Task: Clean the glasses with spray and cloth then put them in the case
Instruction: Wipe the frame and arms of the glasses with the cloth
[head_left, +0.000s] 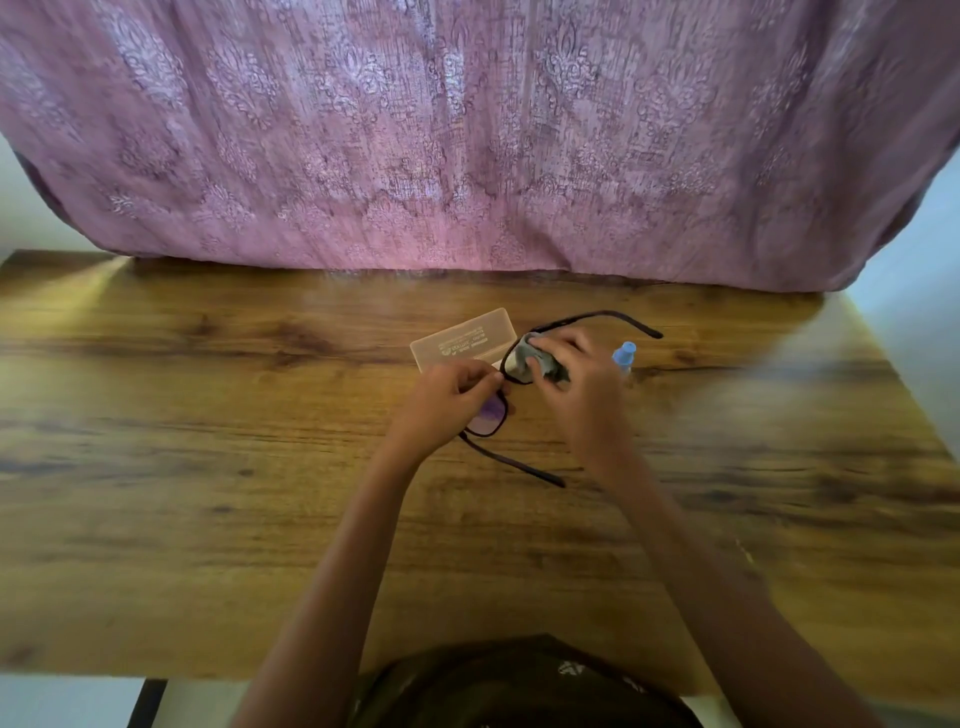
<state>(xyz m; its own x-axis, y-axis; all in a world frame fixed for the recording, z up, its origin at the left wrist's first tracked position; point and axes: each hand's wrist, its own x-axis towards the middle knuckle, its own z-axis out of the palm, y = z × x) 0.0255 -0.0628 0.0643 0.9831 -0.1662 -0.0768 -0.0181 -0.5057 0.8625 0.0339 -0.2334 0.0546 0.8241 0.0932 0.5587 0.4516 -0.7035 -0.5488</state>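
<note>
Black-framed glasses (491, 415) with their arms unfolded are held above the wooden table (208, 467), turned on end. My left hand (447, 402) pinches the frame near the bridge, beside the lower lens. My right hand (582, 384) presses a grey cloth (535, 358) around the upper lens. The translucent beige case (462, 340) lies shut on the table just behind my left hand. A small spray bottle with a blue cap (623, 354) stands to the right, partly hidden by my right hand.
A pink patterned curtain (467, 145) hangs along the table's far edge. Dark clothing (519, 680) shows at the near edge. Bare wood stretches to the left and right of my hands.
</note>
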